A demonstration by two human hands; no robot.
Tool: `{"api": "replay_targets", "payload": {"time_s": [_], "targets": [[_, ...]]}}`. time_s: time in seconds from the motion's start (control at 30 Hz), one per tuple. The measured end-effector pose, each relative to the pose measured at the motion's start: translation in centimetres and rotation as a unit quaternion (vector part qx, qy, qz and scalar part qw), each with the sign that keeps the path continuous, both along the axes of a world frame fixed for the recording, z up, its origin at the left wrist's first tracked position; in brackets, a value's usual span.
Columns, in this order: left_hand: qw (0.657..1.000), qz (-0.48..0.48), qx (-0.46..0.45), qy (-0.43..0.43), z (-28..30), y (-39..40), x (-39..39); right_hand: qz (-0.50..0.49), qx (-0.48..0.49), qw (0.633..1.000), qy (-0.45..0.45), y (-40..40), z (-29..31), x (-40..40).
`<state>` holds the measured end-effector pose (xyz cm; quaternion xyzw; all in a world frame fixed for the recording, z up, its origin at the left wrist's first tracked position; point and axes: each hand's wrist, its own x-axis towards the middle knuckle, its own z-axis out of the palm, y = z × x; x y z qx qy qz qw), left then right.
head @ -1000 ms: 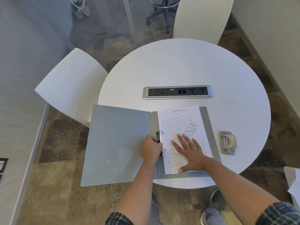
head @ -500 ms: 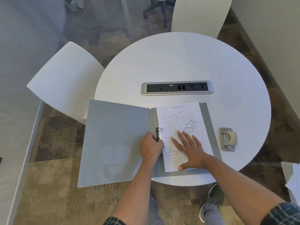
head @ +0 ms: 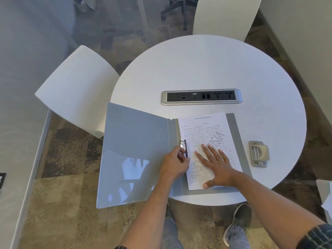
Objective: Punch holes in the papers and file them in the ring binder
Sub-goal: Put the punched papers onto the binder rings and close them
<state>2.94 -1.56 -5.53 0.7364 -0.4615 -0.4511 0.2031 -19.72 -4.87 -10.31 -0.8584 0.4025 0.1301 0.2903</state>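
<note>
While my head camera looks down on the round white table [head: 206,65], I see the grey plastic ring binder [head: 136,150] lying open at its near edge, the left cover hanging out over the floor. My left hand [head: 173,165] is curled around the small metal ring mechanism [head: 183,145] at the spine and pinches it. My right hand [head: 216,167] lies flat, fingers straight and spread, pressing the printed white paper sheet [head: 206,133] on the right cover. I judge the step is closing the rings. To do it well, I should keep the sheet still so its holes stay on the prongs, and squeeze evenly. The grey metal hole punch [head: 258,153] rests apart on the right, near the black and silver socket strip [head: 201,96].
</note>
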Motion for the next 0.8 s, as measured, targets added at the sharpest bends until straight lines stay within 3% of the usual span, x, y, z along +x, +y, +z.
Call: {"api": "replay_targets", "payload": {"time_s": [0.17,0.5,0.63,0.8], "targets": [[1.000,-0.016,-0.010,0.019,-0.7,0.9,0.7,-0.003,-0.002,1.000,-0.004,-0.3,-0.4,-0.5],[0.986,-0.097,-0.032,-0.130,-0.2,1.6,-1.2,-0.032,-0.034,0.998,0.041,0.7,0.4,0.8],[0.972,-0.147,-0.035,-0.181,0.2,1.8,-0.7,0.062,-0.099,0.989,0.088,0.9,1.8,4.0],[0.972,-0.119,-0.021,-0.203,1.1,2.5,-0.1,0.098,-0.069,0.988,0.102,-0.1,3.2,4.6]]}}
